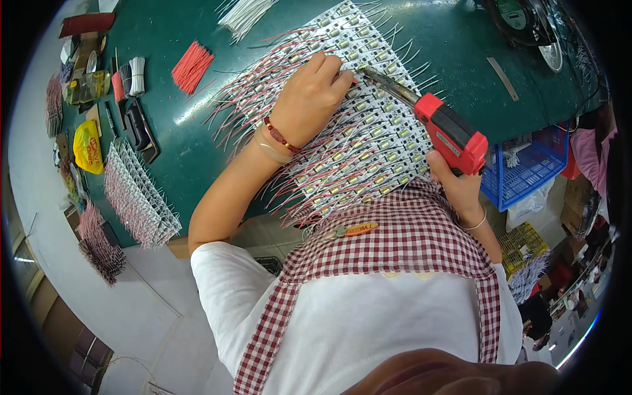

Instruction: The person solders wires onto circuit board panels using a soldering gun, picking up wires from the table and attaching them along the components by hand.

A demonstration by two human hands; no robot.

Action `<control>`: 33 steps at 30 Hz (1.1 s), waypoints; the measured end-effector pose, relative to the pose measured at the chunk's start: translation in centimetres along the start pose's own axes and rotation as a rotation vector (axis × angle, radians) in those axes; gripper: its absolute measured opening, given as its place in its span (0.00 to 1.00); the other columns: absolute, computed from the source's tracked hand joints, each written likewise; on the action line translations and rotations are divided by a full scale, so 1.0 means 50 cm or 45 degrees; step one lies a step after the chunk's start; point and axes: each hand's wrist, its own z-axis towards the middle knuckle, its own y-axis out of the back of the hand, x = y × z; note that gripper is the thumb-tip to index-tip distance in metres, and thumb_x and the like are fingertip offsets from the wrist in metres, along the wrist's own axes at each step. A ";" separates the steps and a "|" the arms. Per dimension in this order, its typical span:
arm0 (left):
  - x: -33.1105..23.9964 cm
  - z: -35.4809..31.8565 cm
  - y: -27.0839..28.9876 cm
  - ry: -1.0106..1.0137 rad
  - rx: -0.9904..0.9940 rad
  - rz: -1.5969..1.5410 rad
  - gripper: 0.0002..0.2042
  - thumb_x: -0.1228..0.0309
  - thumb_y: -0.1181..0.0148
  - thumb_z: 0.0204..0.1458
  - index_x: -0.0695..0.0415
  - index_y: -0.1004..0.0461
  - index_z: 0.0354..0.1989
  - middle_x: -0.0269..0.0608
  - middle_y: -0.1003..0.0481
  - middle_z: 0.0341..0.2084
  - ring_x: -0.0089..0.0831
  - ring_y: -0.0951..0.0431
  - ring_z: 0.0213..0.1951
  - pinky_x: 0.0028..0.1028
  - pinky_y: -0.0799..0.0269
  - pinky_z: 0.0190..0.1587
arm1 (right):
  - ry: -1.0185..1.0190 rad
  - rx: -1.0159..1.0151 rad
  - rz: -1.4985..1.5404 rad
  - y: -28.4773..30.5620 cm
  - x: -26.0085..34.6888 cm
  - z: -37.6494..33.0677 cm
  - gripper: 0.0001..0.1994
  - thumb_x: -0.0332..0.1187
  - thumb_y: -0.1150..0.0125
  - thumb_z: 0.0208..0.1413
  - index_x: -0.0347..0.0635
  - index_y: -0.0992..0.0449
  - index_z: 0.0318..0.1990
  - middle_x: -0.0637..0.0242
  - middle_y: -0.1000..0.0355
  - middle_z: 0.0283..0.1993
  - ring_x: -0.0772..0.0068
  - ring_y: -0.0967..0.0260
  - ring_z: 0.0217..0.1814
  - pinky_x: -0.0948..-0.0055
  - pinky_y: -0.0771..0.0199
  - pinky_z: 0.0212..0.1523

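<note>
A large panel of small white circuit boards (375, 138) lies at a slant on the green table, with rows of thin red and white wires fanning out from it. Over the upper middle of the panel, my left hand (313, 92) is closed in a pinch, a bit of red wire (355, 81) showing at its fingertips. My right hand (455, 187) grips a red and black soldering gun (451, 131) at the panel's right edge. The gun's metal tip reaches the boards just right of my left fingertips. The exact contact point is too small to make out.
Loose red wires (192, 67) and white wires (245, 16) lie on the green table (191, 145). Wired board panels (138, 194) stand at the left edge, near a black-handled tool (139, 128) and yellow bag (87, 146). A blue crate (530, 171) sits at right, below a round black device (517, 20).
</note>
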 end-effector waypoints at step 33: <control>0.003 -0.003 0.001 -0.007 0.031 0.025 0.10 0.78 0.45 0.42 0.60 0.26 0.35 0.40 0.33 0.30 0.36 0.30 0.35 0.30 0.29 0.37 | -0.185 0.011 0.248 0.010 0.020 0.001 0.10 0.29 0.32 0.49 0.37 0.26 0.37 0.72 0.29 0.27 0.85 0.34 0.22 0.83 0.35 0.21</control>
